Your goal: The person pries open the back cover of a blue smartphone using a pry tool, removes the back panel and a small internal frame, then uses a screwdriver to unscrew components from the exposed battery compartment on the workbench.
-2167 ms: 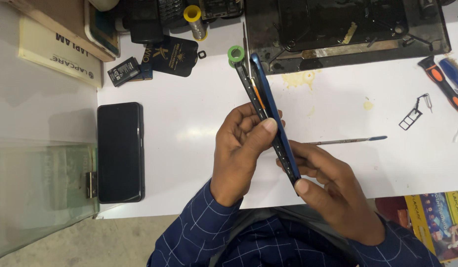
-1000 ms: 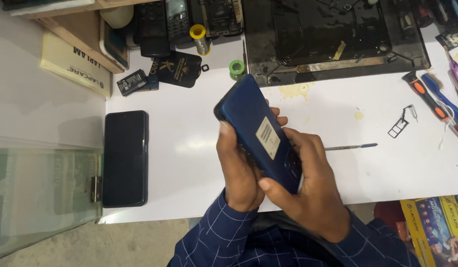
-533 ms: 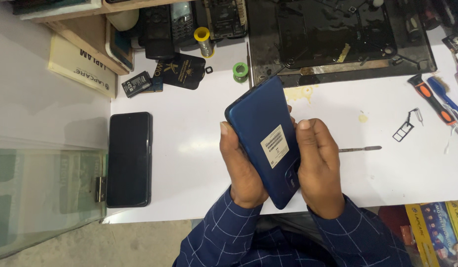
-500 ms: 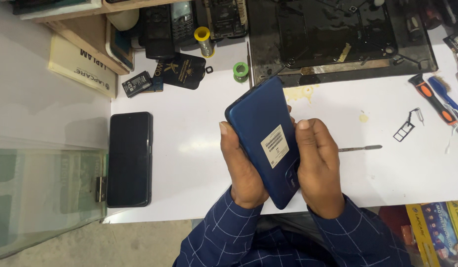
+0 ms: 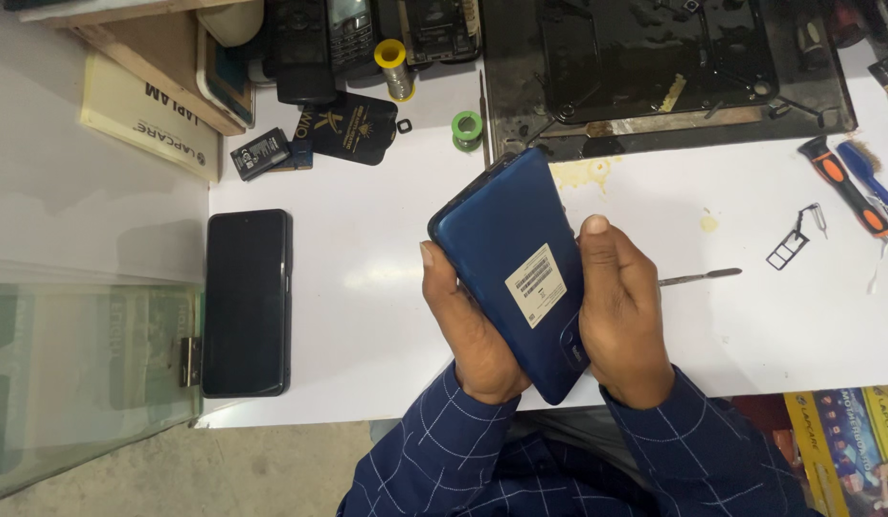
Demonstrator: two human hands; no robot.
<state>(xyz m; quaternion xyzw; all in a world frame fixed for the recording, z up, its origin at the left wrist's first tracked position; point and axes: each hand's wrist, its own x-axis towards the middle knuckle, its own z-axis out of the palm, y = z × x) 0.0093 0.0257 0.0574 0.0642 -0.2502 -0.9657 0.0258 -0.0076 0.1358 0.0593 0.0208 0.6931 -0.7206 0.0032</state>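
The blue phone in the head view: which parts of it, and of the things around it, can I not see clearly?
- Blue phone, head view: its screen side faces away; only the back shows.
- Its lower corner: covered by the left hand and right hand.
- Fingers of both hands: mostly behind the phone.
- Thin metal tool: its near end is hidden by the right hand.
- Orange-handled tool: partly hidden at the right edge.
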